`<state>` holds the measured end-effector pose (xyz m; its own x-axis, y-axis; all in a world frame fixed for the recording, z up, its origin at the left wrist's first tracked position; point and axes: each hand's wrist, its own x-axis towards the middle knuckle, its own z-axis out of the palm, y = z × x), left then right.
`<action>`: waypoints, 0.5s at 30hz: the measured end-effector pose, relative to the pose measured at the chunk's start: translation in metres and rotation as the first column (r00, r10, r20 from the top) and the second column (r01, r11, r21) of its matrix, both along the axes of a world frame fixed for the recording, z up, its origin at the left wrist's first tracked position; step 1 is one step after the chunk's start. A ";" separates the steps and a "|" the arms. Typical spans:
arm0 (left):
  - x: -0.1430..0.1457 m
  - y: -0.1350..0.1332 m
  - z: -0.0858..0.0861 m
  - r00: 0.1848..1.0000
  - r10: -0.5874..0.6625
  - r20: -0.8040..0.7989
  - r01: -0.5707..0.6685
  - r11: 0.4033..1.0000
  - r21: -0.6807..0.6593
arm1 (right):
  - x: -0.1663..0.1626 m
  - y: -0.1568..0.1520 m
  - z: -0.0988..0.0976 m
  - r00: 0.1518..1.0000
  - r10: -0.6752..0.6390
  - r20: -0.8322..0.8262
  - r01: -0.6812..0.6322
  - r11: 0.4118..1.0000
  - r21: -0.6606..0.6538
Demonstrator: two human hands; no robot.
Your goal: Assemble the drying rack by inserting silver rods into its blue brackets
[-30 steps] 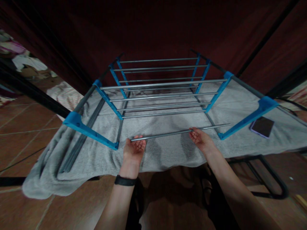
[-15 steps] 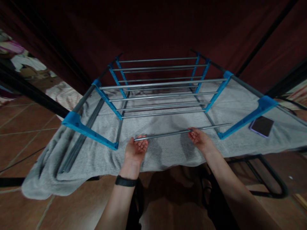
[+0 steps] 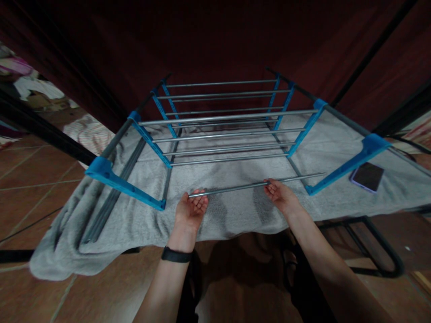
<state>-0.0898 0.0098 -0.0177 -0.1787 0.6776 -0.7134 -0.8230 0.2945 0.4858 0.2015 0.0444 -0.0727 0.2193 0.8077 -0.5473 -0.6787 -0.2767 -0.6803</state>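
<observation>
A thin grey metal rod (image 3: 235, 188) spans both my hands, low in front of the rack. My left hand (image 3: 191, 208), palm up, holds the rod near its left end between thumb and fingers. Further right, my right hand (image 3: 279, 194) pinches it past the middle, and its right end reaches beyond the near right blue bracket (image 3: 346, 167). The near left blue bracket (image 3: 126, 184) stands to the left of my left hand. Behind the rod, the rack has several metal crossbars (image 3: 232, 118) running between blue plastic brackets on grey side tubes.
A grey blanket (image 3: 134, 229) covers the surface under the rack. Several loose rods (image 3: 103, 217) lie at the left. A phone (image 3: 367, 176) rests at the right. Dark red cloth (image 3: 215, 40) hangs behind; a black metal frame (image 3: 380, 246) shows below the blanket at right.
The camera view has shifted very slightly. Both hands and the rod keep practically the same position.
</observation>
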 end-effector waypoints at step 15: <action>0.000 -0.001 -0.001 1.000 -0.008 -0.005 0.008 1.000 0.015 | -0.001 0.000 0.003 0.999 -0.021 -0.031 0.021 1.000 -0.019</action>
<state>-0.0898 0.0086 -0.0189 -0.1768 0.6899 -0.7019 -0.8184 0.2932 0.4943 0.2007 0.0445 -0.0697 0.2187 0.7927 -0.5690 -0.7054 -0.2745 -0.6536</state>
